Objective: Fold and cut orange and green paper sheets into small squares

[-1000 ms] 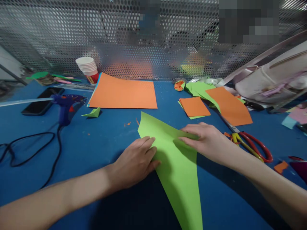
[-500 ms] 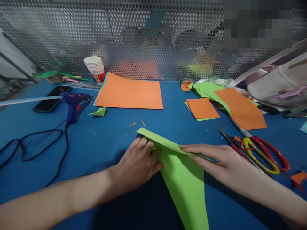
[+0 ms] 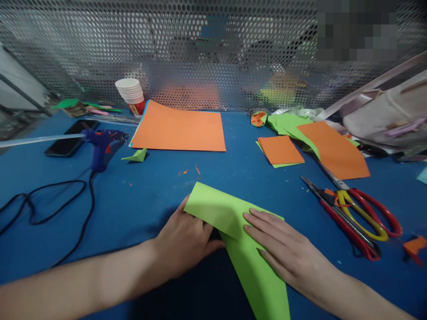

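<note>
Beyond a blue table [image 3: 160, 173] rises a perforated grey metal screen [image 3: 173, 44]; on it, a folded bright-green paper sheet [image 3: 230, 218] lies beneath a flat right hand [image 3: 288, 246], grip unclosed. The left hand [image 3: 187, 244] hides fingers beneath the flap [image 3: 207, 198], its grip unreadable; pressing over them could skew the crease.

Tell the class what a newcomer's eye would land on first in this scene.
First, probably, the bright green paper at front centre, folded over, with the left hand partly under its flap and the right hand lying on top. Next, the large orange sheet farther back, left of centre. Then the blue glue gun at left and red-and-yellow-handled scissors at right.
</note>
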The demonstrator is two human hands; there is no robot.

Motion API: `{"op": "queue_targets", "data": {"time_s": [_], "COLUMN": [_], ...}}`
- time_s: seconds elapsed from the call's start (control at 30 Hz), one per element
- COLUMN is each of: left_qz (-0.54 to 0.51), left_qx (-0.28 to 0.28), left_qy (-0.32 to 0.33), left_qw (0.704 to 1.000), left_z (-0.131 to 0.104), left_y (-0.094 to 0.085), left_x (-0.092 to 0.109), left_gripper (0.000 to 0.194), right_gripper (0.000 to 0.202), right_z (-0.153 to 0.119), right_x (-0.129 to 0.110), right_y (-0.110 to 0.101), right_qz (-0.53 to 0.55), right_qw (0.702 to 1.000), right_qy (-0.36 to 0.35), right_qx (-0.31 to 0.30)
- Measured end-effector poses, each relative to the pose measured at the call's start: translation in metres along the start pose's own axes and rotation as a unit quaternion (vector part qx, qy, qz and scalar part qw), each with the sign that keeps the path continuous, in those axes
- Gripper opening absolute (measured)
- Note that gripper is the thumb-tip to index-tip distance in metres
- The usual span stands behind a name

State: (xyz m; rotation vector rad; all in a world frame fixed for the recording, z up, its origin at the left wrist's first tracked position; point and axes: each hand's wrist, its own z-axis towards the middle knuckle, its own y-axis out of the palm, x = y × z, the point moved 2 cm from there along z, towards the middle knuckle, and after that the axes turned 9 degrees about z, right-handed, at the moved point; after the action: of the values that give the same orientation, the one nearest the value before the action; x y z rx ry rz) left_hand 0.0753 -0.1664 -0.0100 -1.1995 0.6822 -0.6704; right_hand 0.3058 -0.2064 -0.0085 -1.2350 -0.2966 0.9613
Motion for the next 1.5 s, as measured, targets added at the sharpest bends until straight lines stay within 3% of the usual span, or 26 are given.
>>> {"op": "queue_targets", "data": {"time_s": [0.13,0.27,0.4,0.5,0.57,0.63,0.73,0.93,1.03,1.3,1.5], "left_qz": [0.013,0.019,-0.039,-0.092,-0.107,-0.108,-0.107,-0.096,-0.078,-0.076,-0.107], "left_qx": [-0.021,-0.035,0.049,0.053,-0.002,-0.058,-0.090,-0.051,-0.052,-0.039,-0.066], "left_qy": [0.013,-0.032,-0.105,-0.029,0.041,0.071,0.067,0.074,0.084,0.086,0.082], "left_qw": [1.000,0.999,0.993,0.994,0.993,0.990,0.988,0.991,0.992,0.993,0.989], "left_z": [-0.007,-0.009,0.003,0.021,0.031,0.036,0.034,0.022,0.021,0.019,0.019], "left_y": [0.002,-0.007,-0.027,-0.030,-0.023,-0.012,0.004,0.017,0.019,0.023,0.022], "left_x": [-0.017,-0.046,-0.066,-0.061,-0.053,-0.047,-0.045,-0.046,-0.045,-0.044,-0.047], "left_gripper": [0.050,0.031,0.033,0.035,0.036,0.039,0.041,0.043,0.043,0.042,0.045], "right_gripper": [0.043,0.042,0.042,0.040,0.038,0.040,0.050,0.059,0.059,0.064,0.071], "right_z": [-0.004,-0.006,-0.007,-0.006,-0.005,-0.006,-0.013,-0.035,-0.040,-0.038,-0.041], "right_x": [0.001,0.001,0.002,0.001,0.000,0.001,0.006,0.028,0.032,0.031,0.029], "right_y": [0.008,0.010,0.010,0.010,0.010,0.009,0.005,-0.002,-0.002,-0.005,-0.004], "right_qz": [-0.036,-0.046,-0.033,-0.027,-0.031,-0.027,-0.001,0.017,-0.001,-0.032,-0.049], "right_qw": [0.999,0.999,0.999,1.000,0.999,1.000,1.000,0.995,0.994,0.997,0.998], "right_qy": [-0.018,-0.022,-0.015,-0.009,-0.011,-0.011,0.000,0.082,0.075,0.046,0.042], "right_qx": [-0.010,-0.019,-0.023,-0.013,-0.008,-0.005,0.002,0.060,0.073,0.045,0.020]}}
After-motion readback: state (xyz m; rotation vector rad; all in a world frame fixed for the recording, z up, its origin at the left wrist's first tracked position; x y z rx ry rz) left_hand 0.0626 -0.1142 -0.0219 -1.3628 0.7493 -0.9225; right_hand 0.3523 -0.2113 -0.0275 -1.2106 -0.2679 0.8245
